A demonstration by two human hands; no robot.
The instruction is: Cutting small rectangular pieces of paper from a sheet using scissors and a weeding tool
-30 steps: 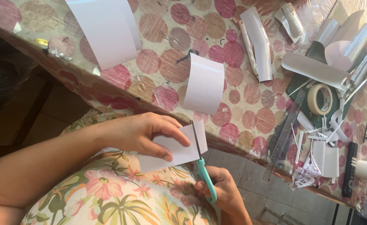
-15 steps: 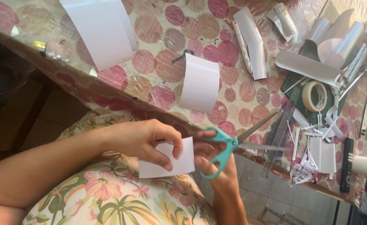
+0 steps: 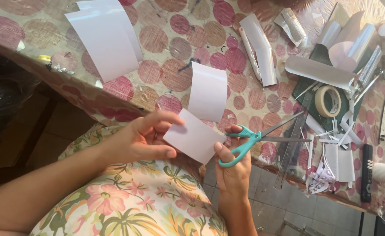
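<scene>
While left hand (image 3: 142, 140) pinches paper piece (image 3: 194, 135), scissors (image 3: 256, 137) open just beside, in right hand (image 3: 231, 168).

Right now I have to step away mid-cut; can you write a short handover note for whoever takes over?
Left hand: pinches the small white rectangular paper piece by its left edge, above the lap.
Right hand: fingers through the teal-handled scissors, blades open, pointing right, away from the paper.
On the spotted tablecloth: two larger curled white sheets, one curled white strip, a tape roll, trimmings at right.
Done: no cut shows in the held piece.
Left: cutting not yet started.
</scene>
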